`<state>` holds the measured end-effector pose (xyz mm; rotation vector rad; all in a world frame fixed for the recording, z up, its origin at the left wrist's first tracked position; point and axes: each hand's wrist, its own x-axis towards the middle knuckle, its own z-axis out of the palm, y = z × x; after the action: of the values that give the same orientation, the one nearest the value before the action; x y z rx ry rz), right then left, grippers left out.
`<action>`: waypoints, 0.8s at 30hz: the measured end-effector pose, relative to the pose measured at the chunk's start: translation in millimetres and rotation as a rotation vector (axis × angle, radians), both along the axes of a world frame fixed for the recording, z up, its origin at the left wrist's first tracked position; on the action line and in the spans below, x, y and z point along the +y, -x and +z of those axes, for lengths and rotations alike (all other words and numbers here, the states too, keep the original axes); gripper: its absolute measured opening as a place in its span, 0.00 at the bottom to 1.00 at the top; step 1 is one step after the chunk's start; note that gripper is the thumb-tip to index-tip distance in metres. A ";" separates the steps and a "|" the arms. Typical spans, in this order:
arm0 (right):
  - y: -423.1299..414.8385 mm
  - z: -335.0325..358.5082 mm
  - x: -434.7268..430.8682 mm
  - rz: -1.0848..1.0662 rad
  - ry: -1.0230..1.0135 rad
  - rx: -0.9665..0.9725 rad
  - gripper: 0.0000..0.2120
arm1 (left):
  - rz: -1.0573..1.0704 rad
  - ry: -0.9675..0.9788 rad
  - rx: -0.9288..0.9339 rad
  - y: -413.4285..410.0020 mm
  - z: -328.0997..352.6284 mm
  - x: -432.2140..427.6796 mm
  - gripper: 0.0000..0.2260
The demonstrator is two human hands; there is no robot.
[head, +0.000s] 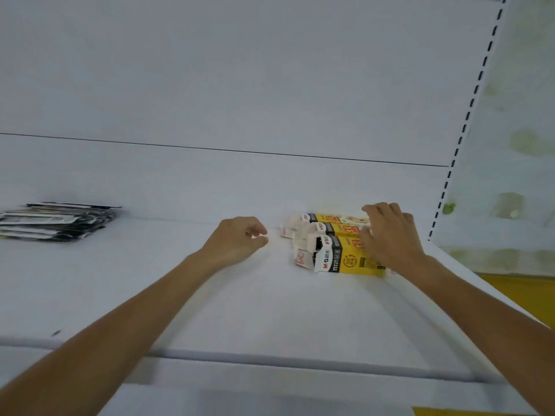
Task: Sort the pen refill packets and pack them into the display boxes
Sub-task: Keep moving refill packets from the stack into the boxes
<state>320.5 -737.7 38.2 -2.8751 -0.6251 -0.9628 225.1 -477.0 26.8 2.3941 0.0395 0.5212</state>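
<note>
Three yellow, black and white display boxes (336, 244) lie side by side at the back right of a white shelf (270, 310), their white flaps open to the left. My right hand (390, 235) rests on top of them with fingers spread flat. Just left of the boxes my left hand (237, 240) hovers over the shelf, fingers loosely curled and holding nothing. A stack of dark pen refill packets (57, 222) lies at the far left of the shelf, apart from both hands.
A white back panel (240, 85) rises behind the shelf. A slotted upright (468, 115) marks the shelf's right end, with a stained wall beyond it. The shelf's front lip (270, 358) runs across below my forearms.
</note>
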 end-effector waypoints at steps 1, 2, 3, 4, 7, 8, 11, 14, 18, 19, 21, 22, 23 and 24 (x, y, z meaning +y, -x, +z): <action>4.8 7.0 12.6 0.049 -0.022 -0.006 0.19 | 0.007 -0.022 -0.011 10.7 -0.7 12.4 0.02; 9.3 12.4 27.8 0.097 -0.034 -0.004 0.20 | 0.018 -0.052 -0.018 22.3 -1.7 24.6 0.03; 13.7 17.3 45.1 0.146 -0.045 0.001 0.21 | 0.035 -0.088 -0.026 33.3 -2.7 37.1 0.03; 17.7 21.5 64.8 0.200 -0.062 0.009 0.21 | 0.061 -0.124 -0.031 43.6 -3.2 50.2 0.04; 32.7 31.9 129.5 0.351 -0.100 0.033 0.23 | 0.171 -0.196 -0.050 74.1 -1.3 93.4 0.08; 38.3 34.0 152.0 0.397 -0.112 0.035 0.24 | 0.207 -0.208 -0.059 84.8 0.1 110.3 0.08; 58.4 39.9 216.4 0.521 -0.148 0.053 0.26 | 0.322 -0.206 -0.052 118.2 1.3 165.1 0.09; 79.1 44.1 281.5 0.665 -0.171 0.054 0.28 | 0.431 -0.172 -0.070 152.1 -2.6 226.1 0.09; 107.8 41.5 370.3 0.796 -0.217 0.076 0.31 | 0.510 -0.154 -0.079 183.7 -9.7 308.9 0.11; 115.1 38.1 391.7 0.813 -0.211 0.087 0.31 | 0.507 -0.159 -0.067 188.9 -10.5 328.8 0.11; 127.0 29.0 427.3 0.826 -0.147 0.123 0.30 | 0.483 -0.176 -0.040 195.2 -9.6 363.7 0.10; 132.0 24.0 444.1 0.822 -0.082 0.135 0.30 | 0.470 -0.188 -0.029 197.0 -8.1 381.1 0.09; 136.2 19.2 461.1 0.809 -0.017 0.146 0.30 | 0.460 -0.199 -0.020 198.0 -6.6 399.8 0.09; 138.5 15.8 476.0 0.791 0.027 0.152 0.30 | 0.454 -0.201 -0.022 197.2 -5.1 417.2 0.09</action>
<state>181.9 -261.7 53.9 -2.3063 -1.5725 -0.5939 27.9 -59.7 21.7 2.5804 0.5541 0.7903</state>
